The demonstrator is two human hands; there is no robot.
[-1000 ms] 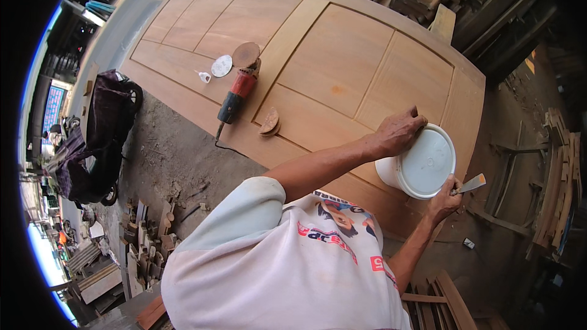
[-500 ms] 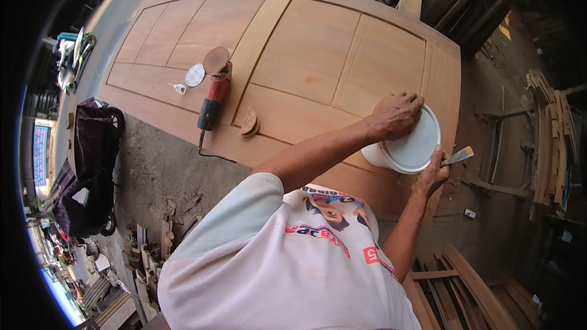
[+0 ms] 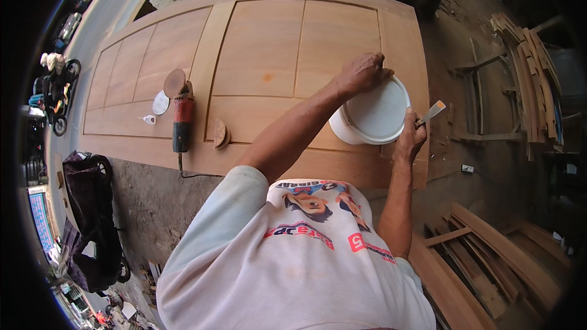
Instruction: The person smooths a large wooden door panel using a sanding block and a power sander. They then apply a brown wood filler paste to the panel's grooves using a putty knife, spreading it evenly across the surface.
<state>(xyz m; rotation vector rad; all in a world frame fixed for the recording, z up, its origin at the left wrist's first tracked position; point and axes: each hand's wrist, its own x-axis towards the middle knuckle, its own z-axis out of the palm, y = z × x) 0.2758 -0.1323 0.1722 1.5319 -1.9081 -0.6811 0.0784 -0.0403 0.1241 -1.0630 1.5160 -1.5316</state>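
A white plastic bucket (image 3: 344, 127) with a pale round lid (image 3: 378, 112) is at the right end of a panelled wooden door (image 3: 263, 46), tilted a little toward me. My left hand (image 3: 365, 73) is closed with its fingers curled at the lid's far edge. Against the near right side of the bucket is my right hand (image 3: 409, 139), wrapped round a putty knife (image 3: 433, 111) whose blade sticks out to the right. Its fingers also press the bucket's rim, and the knife's handle is mostly hidden in the palm.
On the door lie a red and black angle grinder (image 3: 183, 119), a white sanding disc (image 3: 161, 102), a small white bottle (image 3: 148, 120) and half-round wooden pieces (image 3: 221, 134). Timber frames (image 3: 471, 263) stand at the lower right. A dark-covered motorbike (image 3: 88, 220) is at the left.
My left hand has gone from lying over the lid's far edge to curling tighter at it. The whole view has shifted, so the door and bucket appear further left and higher.
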